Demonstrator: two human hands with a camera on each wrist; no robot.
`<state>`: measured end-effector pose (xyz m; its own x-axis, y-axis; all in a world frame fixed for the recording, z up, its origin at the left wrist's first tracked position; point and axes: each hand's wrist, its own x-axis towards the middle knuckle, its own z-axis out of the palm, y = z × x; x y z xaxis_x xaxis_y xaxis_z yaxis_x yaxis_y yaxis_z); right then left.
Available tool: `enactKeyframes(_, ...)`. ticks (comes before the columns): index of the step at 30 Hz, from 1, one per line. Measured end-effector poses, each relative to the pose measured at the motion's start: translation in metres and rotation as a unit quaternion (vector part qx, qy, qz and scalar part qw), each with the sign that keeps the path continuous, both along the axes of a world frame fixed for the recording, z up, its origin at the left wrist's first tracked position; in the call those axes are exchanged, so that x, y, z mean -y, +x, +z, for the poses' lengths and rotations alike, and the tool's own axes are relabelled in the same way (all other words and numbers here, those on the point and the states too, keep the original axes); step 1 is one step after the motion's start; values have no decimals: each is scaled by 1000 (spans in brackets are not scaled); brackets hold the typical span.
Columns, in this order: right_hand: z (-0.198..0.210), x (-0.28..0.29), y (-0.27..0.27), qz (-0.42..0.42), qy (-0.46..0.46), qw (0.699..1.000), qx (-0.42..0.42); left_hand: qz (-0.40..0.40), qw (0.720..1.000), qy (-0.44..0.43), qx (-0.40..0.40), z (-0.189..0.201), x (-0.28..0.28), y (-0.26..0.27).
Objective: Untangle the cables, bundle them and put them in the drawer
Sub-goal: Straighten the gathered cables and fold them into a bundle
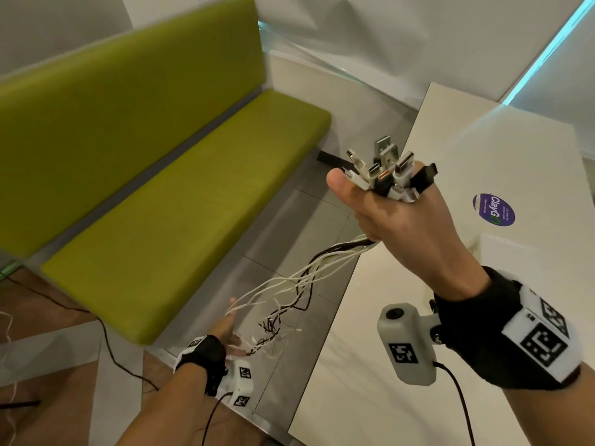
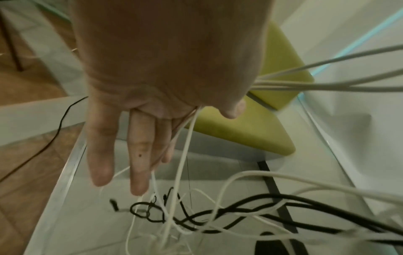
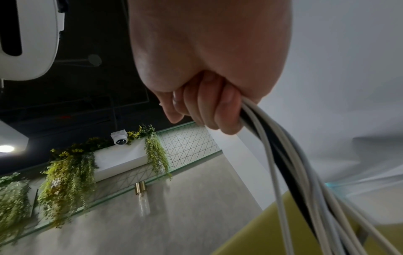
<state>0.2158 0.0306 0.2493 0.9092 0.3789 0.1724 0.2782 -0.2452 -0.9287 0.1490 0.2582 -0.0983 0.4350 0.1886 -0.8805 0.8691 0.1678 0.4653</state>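
Note:
My right hand (image 1: pixel 389 204) is raised above the table's left edge and grips a bunch of white and black cables (image 1: pixel 309 275) just below their USB plugs (image 1: pixel 386 169), which stick up out of the fist. In the right wrist view its curled fingers (image 3: pixel 207 107) clamp the cables (image 3: pixel 287 163). The strands hang down and left to my left hand (image 1: pixel 230 329), held low over the floor. That hand (image 2: pixel 130 146) has straight fingers, and white cables (image 2: pixel 181 163) run between them and past the thumb. The loose ends (image 2: pixel 174 215) dangle tangled below. No drawer is in view.
A green padded bench (image 1: pixel 167 194) stands on the left. The white table (image 1: pixel 483 156) with a purple sticker (image 1: pixel 494 209) lies to the right. Grey floor tiles (image 1: pixel 289 220) run between them. A thin black wire (image 1: pixel 106 336) trails across the wooden floor at the lower left.

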Motion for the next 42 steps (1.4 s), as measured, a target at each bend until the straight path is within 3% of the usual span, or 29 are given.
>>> enactKeyframes(3,1,-4,-1,7,-10,1000,16,-95,995,41,5,-7,2,4)
enactKeyframes(5,-1,-7,-3,13,-14,1000,25,-182,970,161,-16,-18,3,6)
enactKeyframes(7,-2,-9,-4,18,-23,999,34,-271,920,277,-54,-22,5,7)
enactKeyframes(12,-6,-12,-5,50,-83,992,85,-452,767,444,-96,-33,-15,-3)
enactKeyframes(14,-10,-18,-5,61,-137,981,122,-479,733,472,-101,-31,-18,1)
enactKeyframes(16,-14,-24,-5,60,-121,984,112,-487,744,452,-72,-29,-16,8)
enactKeyframes(20,-18,-30,-6,78,-67,993,66,-463,811,358,-11,-22,-11,25)
enactKeyframes(23,-20,-32,-8,89,-46,994,40,-468,824,318,6,-1,-10,48)
enactKeyframes(26,-20,-31,-6,84,-20,996,36,-454,854,203,152,49,-3,69)
enactKeyframes(29,-19,-30,-3,91,-2,996,20,-432,834,68,336,122,27,82)
enactKeyframes(32,-20,-28,0,107,33,994,3,-397,808,-6,435,175,59,84)
enactKeyframes(37,-24,-23,-2,103,31,994,-3,-370,790,-23,488,235,100,72)
enactKeyframes(42,-25,-16,-4,53,66,994,-65,-359,775,2,520,230,111,58)
